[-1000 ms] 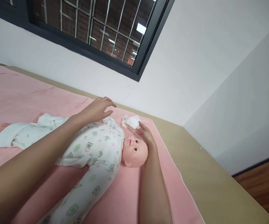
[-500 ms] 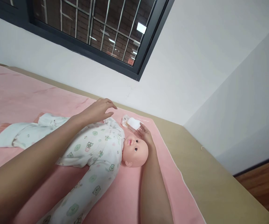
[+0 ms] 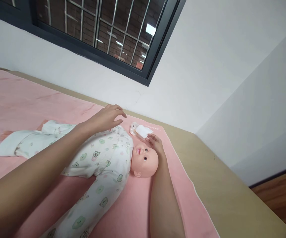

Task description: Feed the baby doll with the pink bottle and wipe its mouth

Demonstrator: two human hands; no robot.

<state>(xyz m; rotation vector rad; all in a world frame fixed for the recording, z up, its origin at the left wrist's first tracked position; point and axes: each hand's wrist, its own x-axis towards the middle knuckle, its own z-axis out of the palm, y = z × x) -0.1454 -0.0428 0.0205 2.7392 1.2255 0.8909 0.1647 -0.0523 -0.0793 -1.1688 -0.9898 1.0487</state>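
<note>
A baby doll (image 3: 144, 161) in white pyjamas (image 3: 100, 153) with green prints lies on its back, head to the right. My left hand (image 3: 110, 117) hovers at the doll's far shoulder and sleeve, thumb and fingers apart, with nothing between them. Past the top of the doll's head reaches my right hand (image 3: 156, 142), its fingers loosely bent and apart. Its fingertips are at the near right edge of a white, soft-looking pad (image 3: 143, 131); I cannot tell whether they press on it. A crinkled clear plastic wrapper (image 3: 133, 128) sits at the pad's left end.
A pink blanket (image 3: 130, 201) covers much of the wooden surface (image 3: 207, 178), whose bare strip shows along the right and back. Behind stands a white wall (image 3: 182, 76) with a dark-framed barred window (image 3: 149, 71). A small hook-like piece (image 3: 215, 157) is at the right edge.
My right fingers have shifted slightly down and left along the white pad, whose right edge now spreads farther right. My left hand and the doll look nearly unmoved.
</note>
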